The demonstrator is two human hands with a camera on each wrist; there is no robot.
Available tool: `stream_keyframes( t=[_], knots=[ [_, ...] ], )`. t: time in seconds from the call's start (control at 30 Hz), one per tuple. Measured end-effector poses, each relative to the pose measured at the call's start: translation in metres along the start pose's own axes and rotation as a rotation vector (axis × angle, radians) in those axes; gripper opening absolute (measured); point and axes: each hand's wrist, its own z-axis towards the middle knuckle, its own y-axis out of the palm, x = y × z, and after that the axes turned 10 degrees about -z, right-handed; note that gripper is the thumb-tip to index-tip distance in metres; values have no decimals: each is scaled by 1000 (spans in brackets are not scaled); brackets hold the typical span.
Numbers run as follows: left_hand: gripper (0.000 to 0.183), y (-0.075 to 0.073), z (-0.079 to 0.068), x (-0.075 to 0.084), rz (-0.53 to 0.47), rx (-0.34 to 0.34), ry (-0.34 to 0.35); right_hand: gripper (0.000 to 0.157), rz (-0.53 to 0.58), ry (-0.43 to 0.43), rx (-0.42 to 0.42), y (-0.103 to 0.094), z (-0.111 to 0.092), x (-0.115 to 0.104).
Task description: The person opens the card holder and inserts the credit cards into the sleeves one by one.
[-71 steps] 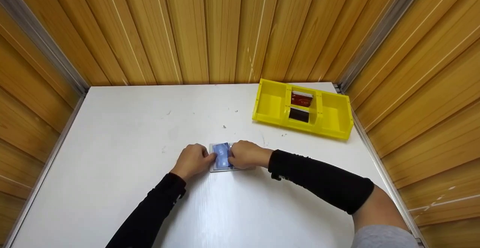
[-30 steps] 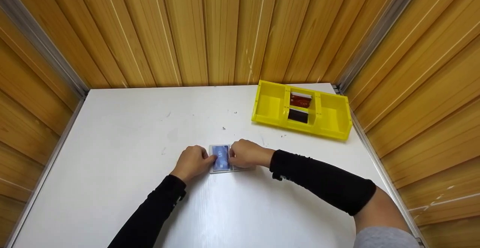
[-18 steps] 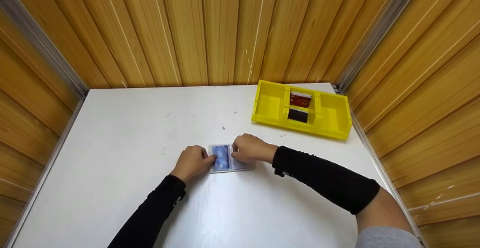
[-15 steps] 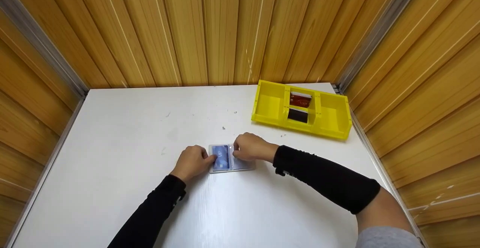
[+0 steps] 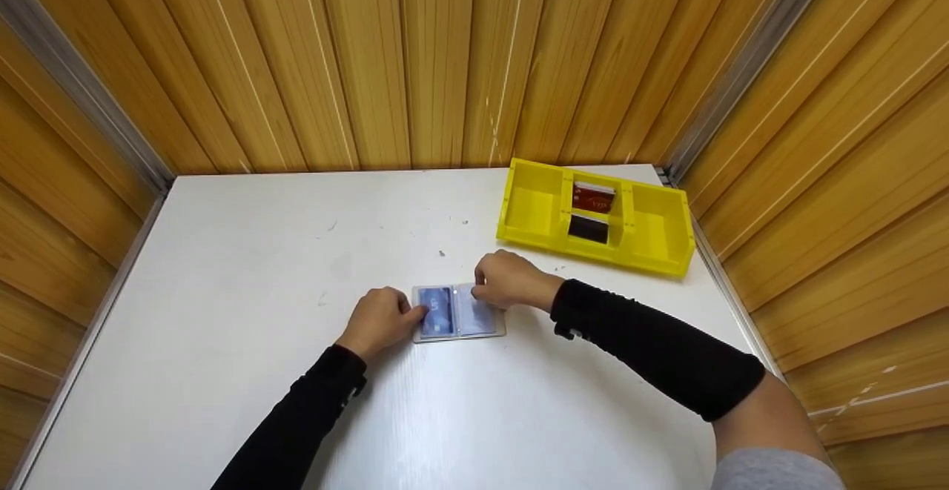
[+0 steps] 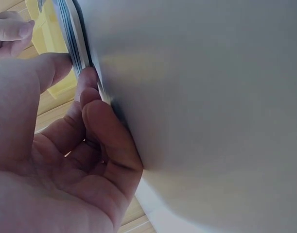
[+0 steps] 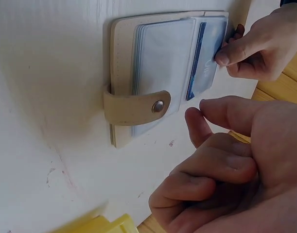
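Observation:
A cream card holder (image 5: 474, 313) lies spread open on the white table, its clear plastic sleeves showing. A blue card (image 5: 437, 321) sits in the left sleeve. My left hand (image 5: 380, 318) pinches the holder's left edge; in the left wrist view the thumb is on the stacked pages and the fingers are beneath. Over the right page's upper corner is my right hand (image 5: 511, 280), fingers loosely curled. The right wrist view shows its thumb and index tips close together with nothing between them, apart from the holder. A snap strap (image 7: 133, 109) folds over the holder's outer edge.
A yellow divided tray (image 5: 530, 236) stands at the back right. Its middle compartment holds red cards (image 5: 593, 197) and a dark card (image 5: 589, 229). Wood-patterned walls (image 5: 437, 60) rise behind and at both sides of the table.
The blue card, earlier tilted between both hands, now lies straight in the left sleeve. My right hand has let go of it and moved right and up, uncovering the right page. My left hand stays.

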Motion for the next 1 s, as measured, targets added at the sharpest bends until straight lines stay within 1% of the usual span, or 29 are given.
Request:
stream_keyframes(
  t=[0.13,0.27,0.43,0.67,0.8,1.0],
  knots=[
    [41,-1,0,-1,3,0,6,28,22,50,-19,-3,0,6],
    [41,-2,-1,-1,14,2,7,28,25,81,-43,-2,2,12],
    [43,-3,-1,-1,23,5,15,31,39,128,-80,0,5,21],
    [45,-4,-1,0,0,-2,12,30,-8,138,-68,5,7,31],
    [44,-4,-1,-1,-1,-5,15,29,-8,147,-67,9,7,35],
    [42,-5,-1,-3,-13,-4,10,28,22,162,-72,13,8,37]
  ],
)
